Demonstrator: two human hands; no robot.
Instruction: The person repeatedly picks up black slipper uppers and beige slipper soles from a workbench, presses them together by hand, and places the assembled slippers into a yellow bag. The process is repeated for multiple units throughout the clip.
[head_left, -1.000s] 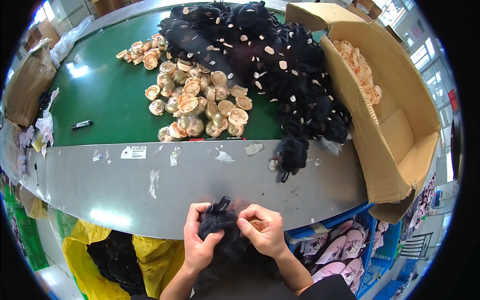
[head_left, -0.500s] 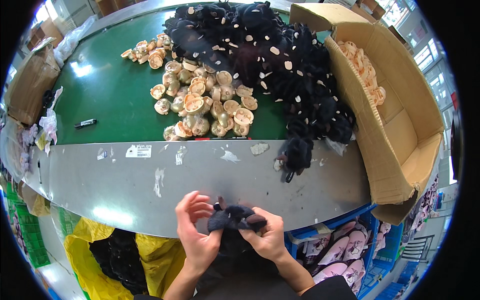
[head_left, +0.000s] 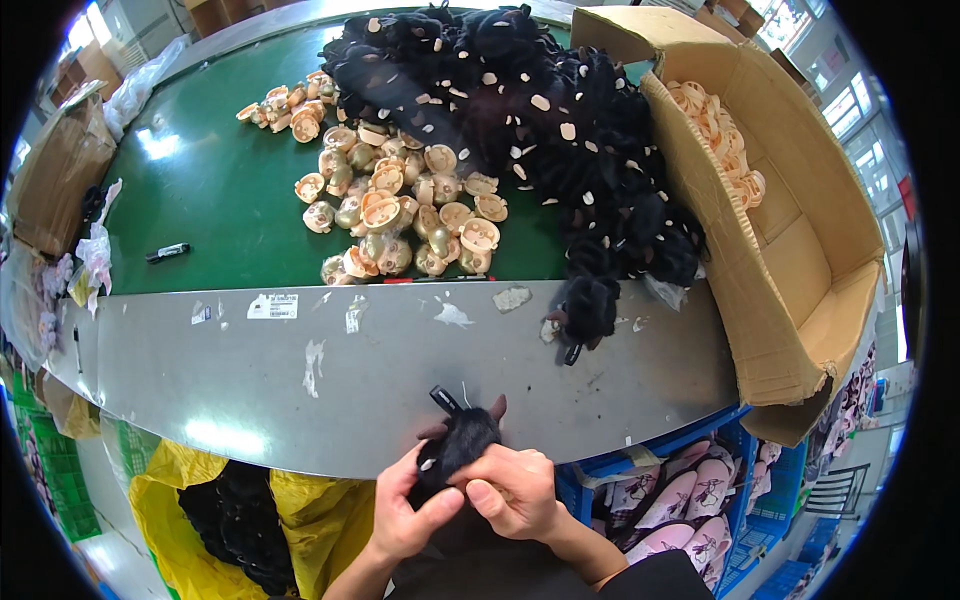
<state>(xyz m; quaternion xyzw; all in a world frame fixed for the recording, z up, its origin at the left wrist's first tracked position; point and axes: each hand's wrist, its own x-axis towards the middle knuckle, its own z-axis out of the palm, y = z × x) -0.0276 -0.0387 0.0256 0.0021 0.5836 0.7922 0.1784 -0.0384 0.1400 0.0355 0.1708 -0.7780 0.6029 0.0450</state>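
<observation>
A black plush animal head piece (head_left: 468, 436) with brown ears and a small black tag is held at the table's near edge. My left hand (head_left: 408, 510) wraps its lower left side. My right hand (head_left: 516, 490) presses against its lower right side, fingers curled and thumb bent in; whether something small is pinched there is hidden. A similar black plush piece (head_left: 588, 308) lies farther right on the metal strip. Beyond it spreads a big heap of black plush pieces (head_left: 610, 165) dotted with pale patches.
Gold and peach plastic shells (head_left: 380, 210) are piled on the green tabletop (head_left: 220, 200). An open cardboard box (head_left: 720, 250) with peach parts stands at right. Below are a blue crate (head_left: 570, 490) of pink slippers and a yellow bag (head_left: 320, 520) with black plush. A marker (head_left: 168, 253) lies left.
The plush piece has been turned, so its ears and tag now point away from me. My right hand has moved in lower against it, and my left fingers have closed round its side.
</observation>
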